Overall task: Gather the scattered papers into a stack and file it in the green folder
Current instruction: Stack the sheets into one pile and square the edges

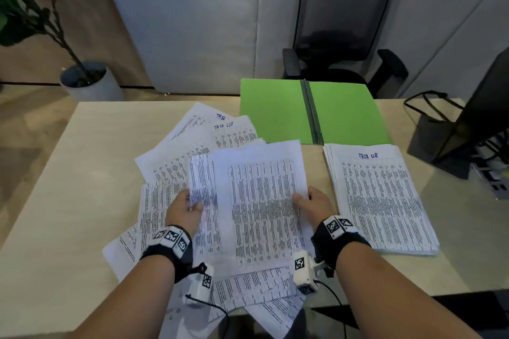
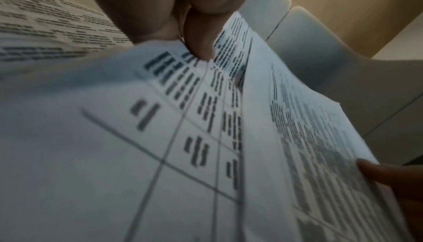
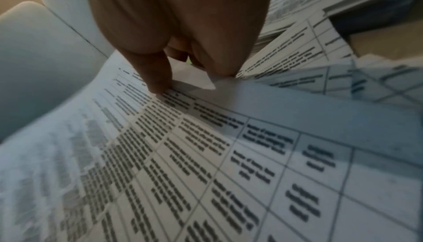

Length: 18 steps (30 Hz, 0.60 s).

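Both hands hold a small bundle of printed sheets (image 1: pixel 261 201) lifted above the scattered papers (image 1: pixel 176 162) at the table's middle. My left hand (image 1: pixel 187 209) pinches the bundle's left edge, thumb on top (image 2: pixel 199 46). My right hand (image 1: pixel 311 203) pinches its right edge, thumb on the print (image 3: pixel 158 75). The green folder (image 1: pixel 275 110) lies open at the far edge. A squared stack of papers (image 1: pixel 380 198) headed "Task list" lies to the right, just in front of the folder.
The beige table (image 1: pixel 68 187) carries a black monitor stand (image 1: pixel 451 146) and cables at the far right. A black office chair (image 1: pixel 344 22) stands behind the folder. A potted plant (image 1: pixel 88 80) sits on the floor at the back left. Some sheets overhang the near table edge.
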{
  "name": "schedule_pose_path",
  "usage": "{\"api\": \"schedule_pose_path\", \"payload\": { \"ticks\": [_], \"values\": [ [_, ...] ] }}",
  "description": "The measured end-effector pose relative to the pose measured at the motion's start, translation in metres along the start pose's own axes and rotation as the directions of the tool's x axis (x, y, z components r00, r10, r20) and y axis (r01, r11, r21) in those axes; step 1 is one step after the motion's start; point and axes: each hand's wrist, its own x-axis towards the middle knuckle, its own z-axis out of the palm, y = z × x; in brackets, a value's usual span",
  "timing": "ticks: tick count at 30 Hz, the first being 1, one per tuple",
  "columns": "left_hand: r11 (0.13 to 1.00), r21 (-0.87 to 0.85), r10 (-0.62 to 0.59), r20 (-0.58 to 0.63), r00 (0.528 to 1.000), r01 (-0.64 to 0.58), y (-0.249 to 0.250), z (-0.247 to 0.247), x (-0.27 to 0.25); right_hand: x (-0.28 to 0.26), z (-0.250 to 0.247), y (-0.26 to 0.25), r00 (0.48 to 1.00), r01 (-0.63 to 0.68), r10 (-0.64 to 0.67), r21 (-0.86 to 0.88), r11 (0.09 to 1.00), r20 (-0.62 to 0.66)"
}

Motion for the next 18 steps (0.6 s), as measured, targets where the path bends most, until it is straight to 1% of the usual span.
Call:
{"api": "schedule_pose_path", "payload": {
  "ticks": [2,4,5,6,7,8,9,10,11,12,14,16,18],
  "values": [
    [0.993,-0.117,0.026,0.045,0.999,-0.021,0.002,0.004,-0.005,-0.001,0.006,-0.003,1.0,0.001,-0.003,0.078,0.997,0.023],
    [0.992,-0.124,0.046,0.09,0.995,-0.035,0.006,0.01,-0.009,0.0,0.012,-0.005,0.999,-0.028,0.022,0.146,0.989,0.042],
    [0.998,-0.056,0.048,0.099,0.994,-0.043,0.007,0.012,-0.009,0.001,0.013,-0.005,0.999,-0.029,0.025,0.098,0.995,0.044],
    [0.997,0.055,0.042,0.094,0.995,-0.047,0.006,0.014,-0.006,0.002,0.012,-0.004,0.999,-0.018,0.017,0.024,1.0,0.03],
    [0.975,0.219,0.015,0.081,0.997,-0.033,0.004,0.014,-0.003,0.001,0.01,-0.002,1.0,-0.022,0.023,-0.048,0.999,0.001],
    [0.916,0.4,-0.042,0.065,0.997,0.013,-0.004,0.013,0.001,0.0,0.008,0.0,0.999,-0.031,0.029,-0.088,0.996,-0.024],
    [0.845,0.53,-0.124,0.051,0.991,0.078,-0.01,0.01,0.002,-0.002,0.006,0.003,0.998,-0.054,0.049,-0.112,0.992,-0.046],
    [0.799,0.586,-0.198,0.04,0.979,0.137,-0.015,0.006,0.002,-0.004,0.004,0.007,0.996,-0.072,0.065,-0.124,0.99,-0.063],
    [0.791,0.585,-0.246,0.037,0.969,0.179,-0.018,0.003,-0.001,-0.006,0.003,0.01,0.994,-0.085,0.077,-0.126,0.988,-0.072],
    [0.805,0.56,-0.255,0.028,0.966,0.197,-0.02,0.002,-0.003,-0.007,0.004,0.013,0.994,-0.085,0.076,-0.12,0.989,-0.078],
    [0.855,0.475,-0.232,-0.008,0.973,0.208,-0.021,0.005,-0.006,-0.008,0.005,0.017,0.995,-0.077,0.073,-0.054,0.996,-0.067],
    [0.9,0.372,-0.235,-0.027,0.972,0.228,-0.019,0.007,-0.007,-0.007,0.006,0.02,0.998,-0.061,0.061,0.022,0.998,-0.025],
    [0.929,0.273,-0.256,-0.01,0.967,0.249,-0.016,0.007,-0.01,-0.002,0.01,0.021,0.998,-0.057,0.056,0.03,0.998,0.034]
  ]
}}
